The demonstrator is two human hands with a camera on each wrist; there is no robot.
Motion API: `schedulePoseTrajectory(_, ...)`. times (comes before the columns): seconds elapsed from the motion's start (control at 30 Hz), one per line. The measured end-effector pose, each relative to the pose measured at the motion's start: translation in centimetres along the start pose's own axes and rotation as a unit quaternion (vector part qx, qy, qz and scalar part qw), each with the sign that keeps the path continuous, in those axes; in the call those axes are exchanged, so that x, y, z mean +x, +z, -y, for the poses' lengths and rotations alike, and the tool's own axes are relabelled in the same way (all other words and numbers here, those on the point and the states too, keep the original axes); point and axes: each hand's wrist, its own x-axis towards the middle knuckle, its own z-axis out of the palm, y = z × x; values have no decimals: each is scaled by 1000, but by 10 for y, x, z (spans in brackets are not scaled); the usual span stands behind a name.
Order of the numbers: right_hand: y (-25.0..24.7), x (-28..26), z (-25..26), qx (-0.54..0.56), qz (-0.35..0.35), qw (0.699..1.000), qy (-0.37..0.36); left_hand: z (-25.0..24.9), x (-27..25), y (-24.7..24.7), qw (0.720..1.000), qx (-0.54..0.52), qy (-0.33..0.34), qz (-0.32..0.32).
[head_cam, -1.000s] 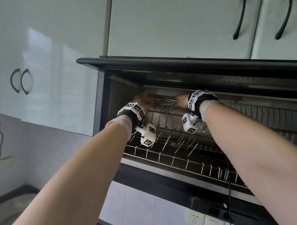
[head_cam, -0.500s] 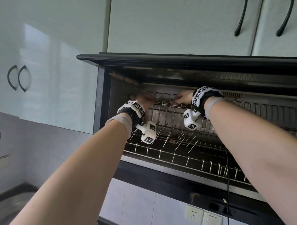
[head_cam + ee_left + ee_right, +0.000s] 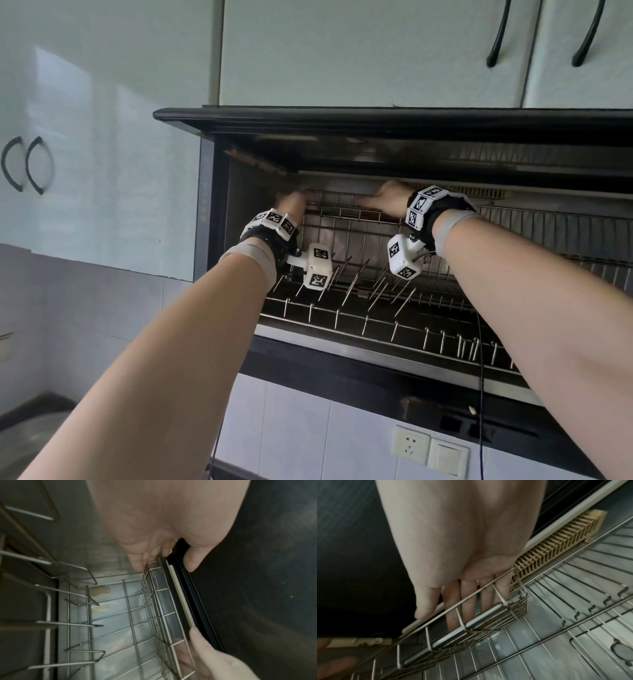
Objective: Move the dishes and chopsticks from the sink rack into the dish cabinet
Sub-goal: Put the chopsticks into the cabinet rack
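both hands reach up into the open dish cabinet (image 3: 394, 116), at a narrow wire basket (image 3: 471, 616) hung along the top of its back wall. right hand (image 3: 467, 561) lies with straight fingers (image 3: 452, 609) inside the basket, over metal chopsticks (image 3: 481, 616), shiny, round and lying lengthwise in it. left hand (image 3: 164, 524) is at the basket's other end, fingertips (image 3: 137, 562) at its corner wire, thumb apart; whether it grips anything i cannot tell. below, the pronged lower dish rack (image 3: 376, 318) spans the cabinet.

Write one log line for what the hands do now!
left hand: at wire basket left end | right hand: fingers in basket | chopsticks: inside
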Motion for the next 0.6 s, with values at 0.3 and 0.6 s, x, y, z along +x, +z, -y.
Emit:
schedulePoseTrajectory(0.3, -2, -28, 5, 41, -42, 997, -51, -11, -36, 11, 997, 43, -30, -51)
schedulePoseTrajectory(0.6, -7, -119, 40, 109, -85, 986, -96, -2, -77, 3, 993, 97, 54, -43)
